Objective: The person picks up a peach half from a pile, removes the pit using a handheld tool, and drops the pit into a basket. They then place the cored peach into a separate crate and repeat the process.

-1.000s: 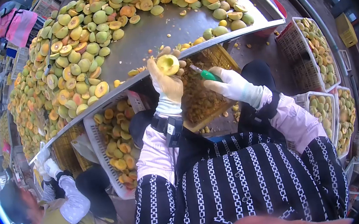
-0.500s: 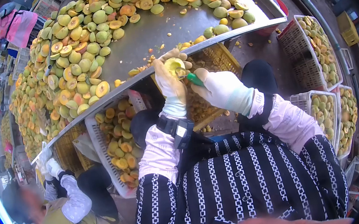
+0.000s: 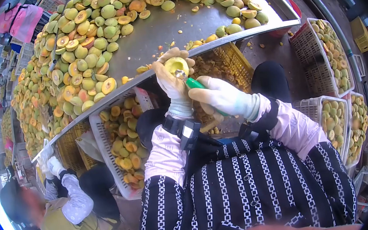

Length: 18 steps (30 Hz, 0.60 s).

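My left hand [image 3: 172, 82], in a light glove, grips a halved yellow-green fruit [image 3: 177, 65] with its cut face towards me, just at the edge of the metal table [image 3: 161, 31]. My right hand [image 3: 220, 97], also gloved, holds a green-handled tool [image 3: 195, 83] whose metal tip sits in the fruit's hollow. Both hands are over a yellow crate [image 3: 236, 59] of pits and scraps below the table's edge.
Heaps of whole and halved fruit [image 3: 78, 59] cover the table's left and far side. A white crate [image 3: 105, 142] of halves stands below left, more white crates [image 3: 322, 49] of fruit at the right. Another person [image 3: 63, 210] works at lower left.
My right hand has brought the green-handled tool from apart at the right into the fruit's hollow. The left hand has kept the fruit at the table's edge.
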### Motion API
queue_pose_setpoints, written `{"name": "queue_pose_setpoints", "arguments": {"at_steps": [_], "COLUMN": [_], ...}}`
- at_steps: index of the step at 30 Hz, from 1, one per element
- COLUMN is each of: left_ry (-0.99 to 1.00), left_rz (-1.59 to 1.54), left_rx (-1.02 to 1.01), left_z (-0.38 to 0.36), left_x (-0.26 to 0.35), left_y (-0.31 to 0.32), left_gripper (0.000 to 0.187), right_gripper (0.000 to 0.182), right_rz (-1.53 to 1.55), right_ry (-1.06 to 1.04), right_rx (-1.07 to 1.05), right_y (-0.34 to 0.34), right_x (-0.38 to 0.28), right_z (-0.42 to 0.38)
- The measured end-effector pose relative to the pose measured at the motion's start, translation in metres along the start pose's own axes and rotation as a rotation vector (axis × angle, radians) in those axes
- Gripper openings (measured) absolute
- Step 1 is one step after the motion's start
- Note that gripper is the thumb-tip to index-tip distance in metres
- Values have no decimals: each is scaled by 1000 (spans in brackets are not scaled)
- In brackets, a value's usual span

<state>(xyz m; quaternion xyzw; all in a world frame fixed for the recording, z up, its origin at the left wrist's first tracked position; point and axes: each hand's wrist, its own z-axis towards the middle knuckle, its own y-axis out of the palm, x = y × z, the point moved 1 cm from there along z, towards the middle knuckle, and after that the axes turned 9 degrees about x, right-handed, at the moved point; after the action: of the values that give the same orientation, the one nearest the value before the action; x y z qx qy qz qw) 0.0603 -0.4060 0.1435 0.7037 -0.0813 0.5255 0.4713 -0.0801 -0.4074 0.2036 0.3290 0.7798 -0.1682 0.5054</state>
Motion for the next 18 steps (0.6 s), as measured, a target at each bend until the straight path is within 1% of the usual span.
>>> {"name": "queue_pose_setpoints", "arguments": {"at_steps": [2, 3, 4, 6, 7, 8, 9, 10, 12, 13, 14, 16, 18], "left_ry": [41, 20, 21, -138, -149, -147, -70, 7, -9, -79, -149, -143, -160], "left_rz": [67, 20, 17, -67, -46, -48, -8, 32, 19, 37, 55, -5, 92], "left_rx": [-7, 42, 43, -52, -57, -62, -28, 7, 15, -4, -22, -28, -53], "left_z": [-1, -1, 0, 3, 1, -1, -4, -5, -3, -2, -1, 3, 5], "left_x": [-2, -3, -4, -5, -5, -6, -6, -7, -5, -2, 0, -1, 0], "left_y": [2, 6, 4, 3, 6, 10, 16, 19, 16, 10, 6, 3, -2], "left_gripper": [62, 62, 62, 60, 61, 61, 62, 63, 65, 65, 66, 67, 68], "right_gripper": [33, 35, 36, 39, 39, 36, 34, 34, 37, 37, 37, 32, 31], "right_rz": [-94, -210, -527, -826, -829, -860, -890, -890, -962, -983, -982, -1201, -1207], "right_ry": [-2, -149, -512, -541, -543, -595, -648, -649, -643, -718, -719, -741, -760], "right_rx": [139, 230, 391, 433, 436, 474, 512, 513, 513, 533, 529, 504, 513], "right_y": [-9, -17, -19, -24, -23, -20, -19, -17, -13, -14, -19, -33, -38], "right_x": [-9, -3, -1, -5, -4, -1, 0, 0, 1, 1, 5, 11, 10], "right_z": [-2, 0, 6, -3, -2, 0, 1, 2, 3, 0, -3, -9, -9]}}
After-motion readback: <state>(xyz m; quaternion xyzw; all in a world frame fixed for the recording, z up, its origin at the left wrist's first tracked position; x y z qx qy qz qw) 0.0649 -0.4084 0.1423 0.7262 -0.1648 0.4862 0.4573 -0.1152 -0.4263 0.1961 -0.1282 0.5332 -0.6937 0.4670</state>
